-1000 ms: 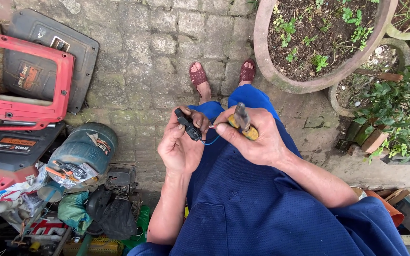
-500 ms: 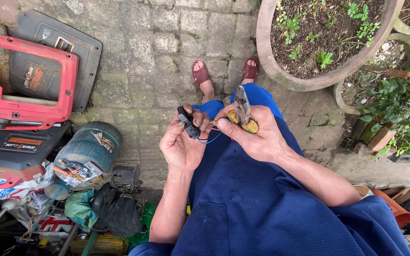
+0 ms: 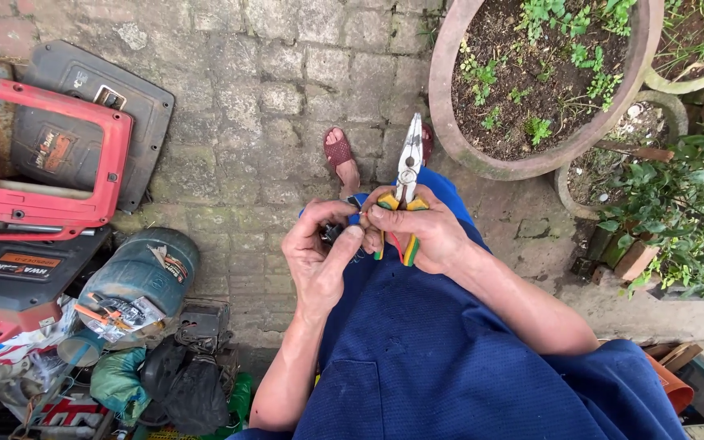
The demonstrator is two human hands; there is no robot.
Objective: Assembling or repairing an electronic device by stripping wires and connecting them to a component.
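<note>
My right hand (image 3: 417, 232) grips a pair of pliers (image 3: 407, 167) by yellow, red and green handles, with the steel jaws pointing up and away from me. My left hand (image 3: 315, 261) is curled around a small black part (image 3: 334, 235), mostly hidden by its fingers. A thin blue wire (image 3: 355, 200) shows between the two hands. Both hands meet above my lap, over blue trousers (image 3: 433, 350). My sandalled foot (image 3: 339, 155) rests on the paving ahead.
A red and black machine frame (image 3: 42, 171) lies on the stone paving at left, with a blue-green motor (image 3: 136, 281) and a heap of tools and bags below it. Large clay planters (image 3: 531, 81) and a leafy shrub (image 3: 686, 212) stand at right.
The pliers have swung upright, jaws now pointing away. My left hand has closed more tightly over the black part, and both hands sit slightly lower and nearer together.
</note>
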